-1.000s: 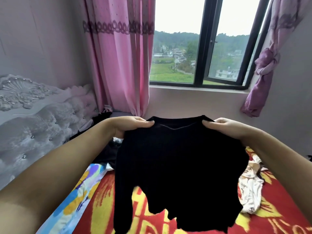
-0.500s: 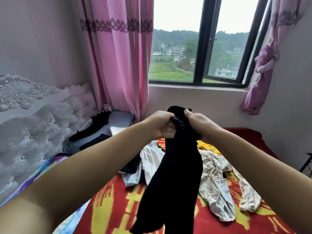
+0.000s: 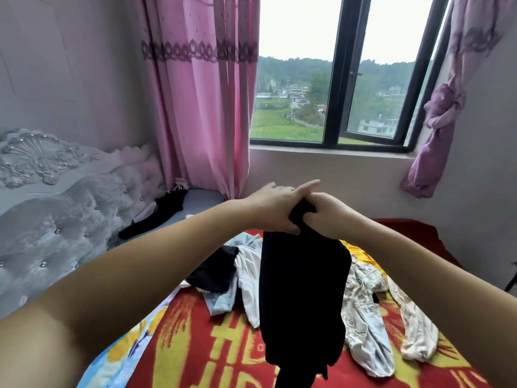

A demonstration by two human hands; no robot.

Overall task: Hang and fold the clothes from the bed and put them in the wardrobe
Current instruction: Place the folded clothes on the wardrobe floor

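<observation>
Above the bed [image 3: 321,368], both hands meet at the top of a black top [image 3: 303,289], folded lengthwise & hanging straight down in front of the person. Right hand [image 3: 330,217]: fingers curled & clamped on the gathered top edge of the garment. Left hand [image 3: 275,208]: thumb underneath against the cloth, fingers stretched out flat over the top, pointing right, lying across the right hand; whether they actually pinch the cloth can't be told. Lower end of the top runs out of view at bottom edge.

On the bed, red/yellow blanket w/ clothes heap behind the hanging top: white garment [image 3: 249,278], dark garment [image 3: 215,271] to its left, light-blue piece [image 3: 221,302] below, patterned pale garment [image 3: 363,312] to the right, another pale one [image 3: 414,331] further right. Black item [image 3: 159,217] lies separately near the pillow end, beside the grey tufted headboard [image 3: 56,219]. Pink curtain [image 3: 201,107] hangs left of the window [image 3: 347,79]; purple curtain [image 3: 436,119] knotted at right.
</observation>
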